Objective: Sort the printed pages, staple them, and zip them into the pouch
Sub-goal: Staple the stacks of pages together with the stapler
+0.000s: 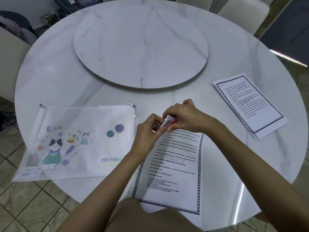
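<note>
Table [66,77], round, white marble with grey veining, fills most of the head view; tiled floor [33,206] and pale chairs [242,12] show around its edge. A raised round turntable [140,46] of the same marble sits at the table's centre.

The pouch [80,141], translucent and printed with cartoon cats and coloured balls, lies flat on the near left part of the table, its lower left corner overhanging the rim. Its zip runs along the far edge.

The printed pages [173,166] lie just to the right of the pouch, directly in front of the person. The top sheet has a patterned border and a grey "STORAGE" watermark, and the near edge reaches past the table rim. A second stack of pages [250,106], with the same border, lies well apart at the right side of the table, slightly fanned.

The left hand [147,133] is at the far left corner of the printed pages, fingers curled and together, pinching that corner, which is lifted off the table. The right hand [185,116] meets it from the right, fingers curled and clamped round a small pink stapler [173,123] set over the lifted corner. Most of the stapler is hidden by the fingers.

A white ring pull [127,102] lies at the far right corner of the pouch, on the table surface.
</note>
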`<state>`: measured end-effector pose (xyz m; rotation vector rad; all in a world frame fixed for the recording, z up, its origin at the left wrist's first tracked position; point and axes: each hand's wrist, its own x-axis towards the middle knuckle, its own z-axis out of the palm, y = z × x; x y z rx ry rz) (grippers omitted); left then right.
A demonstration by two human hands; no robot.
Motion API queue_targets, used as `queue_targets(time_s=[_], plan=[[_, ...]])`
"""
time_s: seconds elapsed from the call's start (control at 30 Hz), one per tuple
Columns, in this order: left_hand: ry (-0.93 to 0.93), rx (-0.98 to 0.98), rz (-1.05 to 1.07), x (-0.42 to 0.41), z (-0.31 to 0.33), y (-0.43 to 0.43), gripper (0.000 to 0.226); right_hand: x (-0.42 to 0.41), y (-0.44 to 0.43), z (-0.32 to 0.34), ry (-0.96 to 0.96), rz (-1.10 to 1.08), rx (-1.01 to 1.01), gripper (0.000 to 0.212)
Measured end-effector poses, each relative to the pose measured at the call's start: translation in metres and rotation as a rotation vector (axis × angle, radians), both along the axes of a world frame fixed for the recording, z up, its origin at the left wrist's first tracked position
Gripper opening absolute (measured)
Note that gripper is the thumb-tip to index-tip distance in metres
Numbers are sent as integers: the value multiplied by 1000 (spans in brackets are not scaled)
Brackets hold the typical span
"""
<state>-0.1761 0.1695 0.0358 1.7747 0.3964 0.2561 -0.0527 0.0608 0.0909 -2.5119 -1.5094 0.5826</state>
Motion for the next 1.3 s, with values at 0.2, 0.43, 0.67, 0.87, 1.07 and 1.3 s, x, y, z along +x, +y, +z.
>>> queue_targets(time_s=[0.2, 0.43, 0.67, 0.87, 1.07, 1.3], plan=[[-22, 5, 3, -2, 0, 0, 15, -3, -1, 0, -42, 15, 42, 27], [48, 42, -13, -14, -13, 0, 5, -3, -2, -3, -170, 53, 51, 27], [52, 56, -17, -14, -12, -1, 12, -4, 1, -4, -75, 10, 7, 25], [64, 59, -11, -12, -12, -1, 12, -1, -1, -8, 30, -30, 44, 31], [60, 43, -15, -14, -11, 0, 17, 1, -4, -12, 69, -38, 105, 30], [61, 31, -10, -13, -12, -3, 15, -2, -4, -14, 18, -34, 150, 29]])
